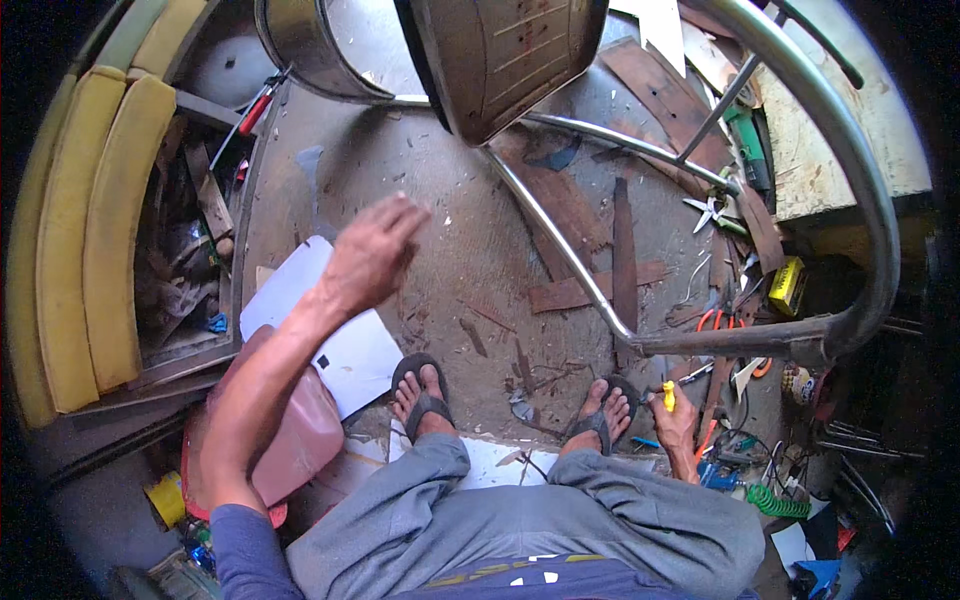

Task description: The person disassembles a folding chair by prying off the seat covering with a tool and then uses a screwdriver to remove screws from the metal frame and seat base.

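while the person sits with both feet on the littered floor (450, 225), the right hand (676, 415) is low beside the right foot (603, 412), its fingers closed around a yellow-handled tool (669, 396). what shows of the tool is a short yellow piece at the front of the fist, its long axis running roughly away from the person's body; the rest is hidden in the grip or too small to make out.

the left hand (375, 250) hangs well apart from the tool, ahead and to the left, above the floor beyond a white sheet (365, 365). its fingers are bunched and blurred, and i cannot tell whether they pinch anything small. so the tool lies to the left hand's right and nearer the person's body, with the right hand the closer one.

just ahead of the right hand, apart from it, is the lower bend of a metal frame (560, 245). orange-handled scissors (712, 321) lie near, a little farther ahead and right.
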Demonstrator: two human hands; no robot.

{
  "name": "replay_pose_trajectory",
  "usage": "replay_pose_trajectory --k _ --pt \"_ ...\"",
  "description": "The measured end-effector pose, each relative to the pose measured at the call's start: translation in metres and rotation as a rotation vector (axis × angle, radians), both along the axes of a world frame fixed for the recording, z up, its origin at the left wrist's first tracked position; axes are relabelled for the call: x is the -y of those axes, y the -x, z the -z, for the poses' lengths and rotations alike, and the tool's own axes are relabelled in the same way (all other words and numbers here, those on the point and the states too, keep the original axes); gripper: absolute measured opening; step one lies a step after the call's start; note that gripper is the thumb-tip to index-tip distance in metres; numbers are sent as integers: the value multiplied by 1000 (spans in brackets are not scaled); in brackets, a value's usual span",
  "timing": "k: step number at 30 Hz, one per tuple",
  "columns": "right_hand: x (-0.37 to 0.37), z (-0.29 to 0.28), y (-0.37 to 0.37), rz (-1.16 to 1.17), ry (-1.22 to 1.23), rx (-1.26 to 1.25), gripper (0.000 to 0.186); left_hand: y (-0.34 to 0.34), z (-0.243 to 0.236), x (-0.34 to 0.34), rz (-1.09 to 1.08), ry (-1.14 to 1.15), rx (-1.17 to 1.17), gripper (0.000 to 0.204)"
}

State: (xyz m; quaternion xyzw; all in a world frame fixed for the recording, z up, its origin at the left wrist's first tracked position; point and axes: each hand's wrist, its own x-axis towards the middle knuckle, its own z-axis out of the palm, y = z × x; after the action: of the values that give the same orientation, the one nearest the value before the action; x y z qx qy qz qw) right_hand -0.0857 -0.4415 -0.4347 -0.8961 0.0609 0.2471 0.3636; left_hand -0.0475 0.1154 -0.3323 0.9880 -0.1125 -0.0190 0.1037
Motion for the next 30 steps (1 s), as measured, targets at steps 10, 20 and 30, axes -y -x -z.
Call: replay_pose_trajectory --k 10,20,30 --pt "-90 -79 -58 -73 -1059 66 53 -184 -49 -38 -452 972 151 105" --pt "-110 -82 -53 106 -1019 118 27 -214 -30 -1 -769 549 345 44" --pt "-68 -92 -19 223 -1253 166 42 -94 -86 25 -745 469 414 42"
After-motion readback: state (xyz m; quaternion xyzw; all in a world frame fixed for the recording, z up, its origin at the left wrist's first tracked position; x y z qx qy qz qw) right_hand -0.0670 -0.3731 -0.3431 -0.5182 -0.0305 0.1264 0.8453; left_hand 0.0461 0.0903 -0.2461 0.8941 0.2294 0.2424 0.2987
